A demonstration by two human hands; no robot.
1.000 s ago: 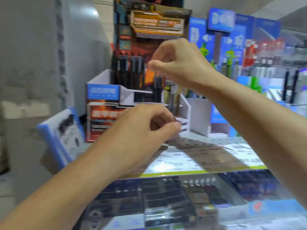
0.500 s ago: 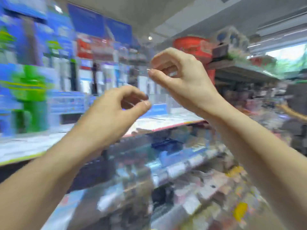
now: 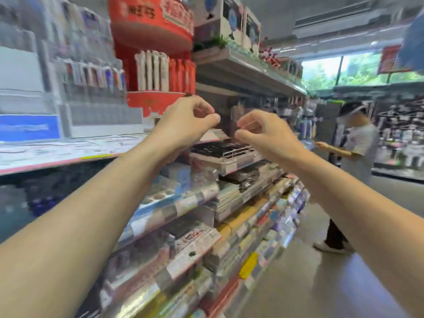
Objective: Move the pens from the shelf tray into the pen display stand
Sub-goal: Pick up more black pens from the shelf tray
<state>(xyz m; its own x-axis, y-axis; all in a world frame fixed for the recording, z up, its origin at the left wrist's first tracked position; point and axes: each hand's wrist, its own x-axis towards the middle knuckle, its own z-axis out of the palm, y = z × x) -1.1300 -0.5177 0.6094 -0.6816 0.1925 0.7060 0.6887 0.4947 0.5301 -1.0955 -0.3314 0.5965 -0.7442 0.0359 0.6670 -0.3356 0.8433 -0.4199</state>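
Note:
Both my hands are raised in front of the shelves with fingers curled toward the thumbs, and I see nothing between them. My left hand (image 3: 190,120) hovers before a red pen display stand (image 3: 158,65) that holds white and red pens (image 3: 160,70). My right hand (image 3: 263,131) is a short gap to its right, above a shelf tray with a wire rail (image 3: 238,152) holding dark pens (image 3: 215,148). The hands do not touch each other or any pen.
Stationery shelves (image 3: 183,203) run down the left side of an aisle, packed with packets and boxes. A blue-labelled white display (image 3: 29,128) stands at far left. A person in a white shirt (image 3: 353,152) stands in the aisle on the right, on a grey floor (image 3: 321,283).
My view has swung right, from the white and orange pen stand to the red stand and the aisle. Both hands stayed raised and curled, and now sit side by side at equal height.

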